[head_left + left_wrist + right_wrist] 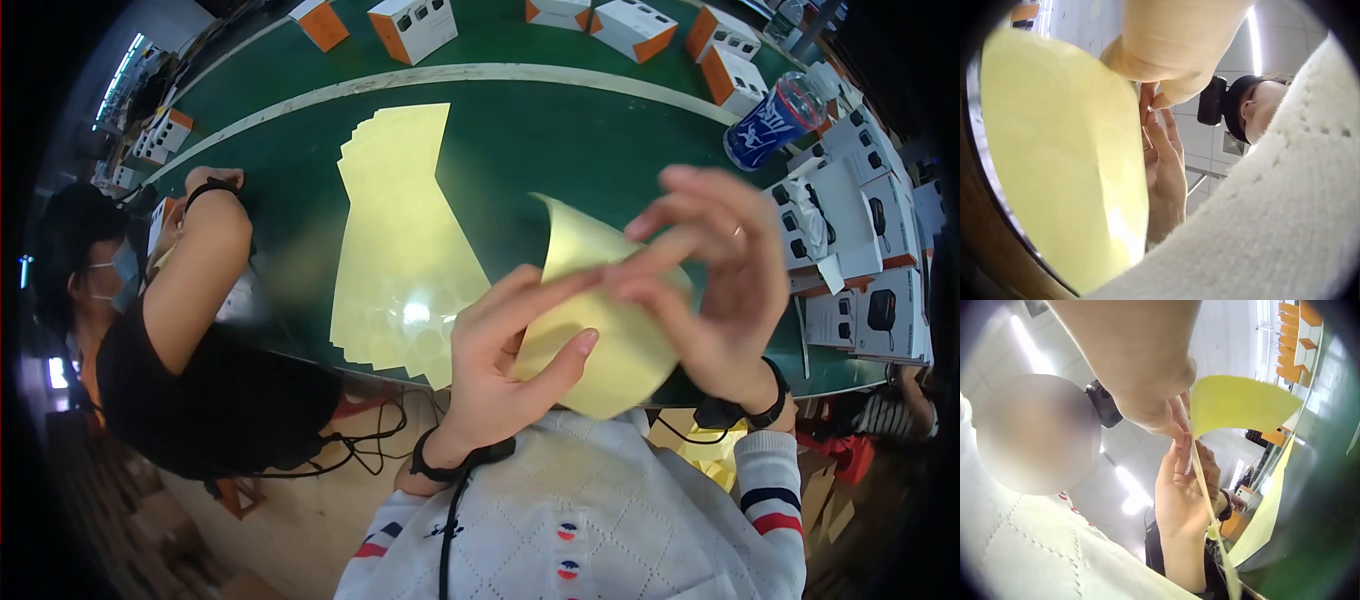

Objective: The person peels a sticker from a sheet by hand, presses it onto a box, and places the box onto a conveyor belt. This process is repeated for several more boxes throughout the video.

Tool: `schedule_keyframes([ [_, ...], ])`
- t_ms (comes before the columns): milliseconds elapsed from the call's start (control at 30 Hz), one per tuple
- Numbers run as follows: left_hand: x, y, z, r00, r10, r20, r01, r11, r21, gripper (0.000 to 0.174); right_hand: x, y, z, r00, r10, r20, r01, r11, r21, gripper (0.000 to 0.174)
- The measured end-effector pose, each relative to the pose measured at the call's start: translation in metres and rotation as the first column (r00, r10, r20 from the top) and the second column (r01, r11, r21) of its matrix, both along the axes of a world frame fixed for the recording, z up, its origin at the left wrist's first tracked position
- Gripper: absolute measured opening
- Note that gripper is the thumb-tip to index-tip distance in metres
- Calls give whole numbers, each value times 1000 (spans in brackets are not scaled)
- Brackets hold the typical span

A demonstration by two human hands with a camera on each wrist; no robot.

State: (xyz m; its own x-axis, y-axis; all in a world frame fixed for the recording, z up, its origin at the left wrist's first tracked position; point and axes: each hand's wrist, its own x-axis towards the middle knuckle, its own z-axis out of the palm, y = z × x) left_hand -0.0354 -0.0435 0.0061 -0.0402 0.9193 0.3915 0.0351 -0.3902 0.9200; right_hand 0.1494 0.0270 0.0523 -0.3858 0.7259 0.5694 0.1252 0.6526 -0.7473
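Note:
A yellow sheet (615,345) is bent upward in front of the body, gripped by my left hand (500,350) with the thumb over its near face. My right hand (735,285), blurred, has its thumb and forefinger together beside the left fingertips. Between the hands in the right wrist view a thin clear piece (1188,464) shows along the fingers; it looks like a clear sticker pinched by the right fingertips. To the left, a fanned stack of yellow sheets (400,240) with faint round outlines lies on the green table (520,140).
White and orange boxes (415,28) stand along the far side. A blue cup (765,125) and stacked printed boxes (880,225) are at the right. Another person (190,290) sits at the left, an arm on the table. Black cables (370,440) hang below the table edge.

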Motion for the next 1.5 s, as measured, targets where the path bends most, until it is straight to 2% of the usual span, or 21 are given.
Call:
schedule_keyframes([
  [67,16,1,4,960,103,260,-56,982,-180,30,5,9,0,980,-16,-197,9,999,-37,77],
  [133,15,3,1,943,152,296,-67,958,-279,32,11,18,5,962,9,-273,2,999,39,84],
  [200,-2,6,-11,985,115,129,-74,956,-285,32,5,12,6,976,124,-177,-102,987,128,91],
  [233,3,8,-6,962,135,236,-53,944,-325,39,0,8,5,980,157,-119,-138,979,152,96],
  [333,6,9,0,975,222,31,-209,949,-235,45,-6,-5,3,969,167,184,-199,965,171,102],
  [367,9,7,0,980,170,106,-146,969,-202,51,-7,-6,2,953,150,263,-204,960,191,102],
  [400,11,6,0,977,112,179,-82,983,-166,56,-10,-3,-3,957,124,263,-194,947,256,101],
  [500,11,6,-10,992,21,121,-16,999,-40,63,-15,7,-13,978,124,170,-173,934,312,102],
  [667,3,0,-12,927,-274,256,295,954,-48,78,-9,14,-4,947,212,241,-272,929,250,106],
  [767,-1,0,-10,970,-243,25,242,970,27,85,-9,13,-3,935,267,234,-319,920,228,97],
  [833,-2,0,-11,976,-219,-5,219,976,16,85,-7,12,-4,914,315,256,-360,921,151,88],
  [933,3,-3,-12,964,-225,143,234,971,-48,85,-5,9,-10,919,353,177,-362,932,19,61],
  [1000,5,-2,-14,962,-235,141,242,970,-34,85,-6,8,-6,916,386,108,-373,920,-122,58],
  [1033,5,0,-14,961,-240,139,246,969,-26,86,-5,6,0,906,413,91,-385,894,-227,65],
  [1133,5,1,-15,957,-241,163,258,962,-91,87,-1,10,3,873,477,99,-434,854,-286,72],
  [1200,5,2,-12,960,-231,159,249,963,-100,86,1,10,-4,869,475,139,-445,872,-204,85],
  [1267,9,3,-14,956,-214,200,234,968,-84,86,1,10,-14,883,432,183,-424,902,-79,111],
  [1333,2,7,-9,985,-169,18,170,979,-110,88,4,12,-12,879,388,277,-423,903,76,112],
  [1400,3,7,-5,953,-169,253,212,966,-150,90,-3,10,-13,913,293,283,-383,854,353,112],
  [1467,1,9,-2,846,-251,471,339,934,-111,94,-11,6,-15,944,250,214,-328,776,539,92],
  [1500,0,10,-3,817,-291,498,370,927,-65,95,-14,6,-17,958,227,177,-288,726,624,92],
])
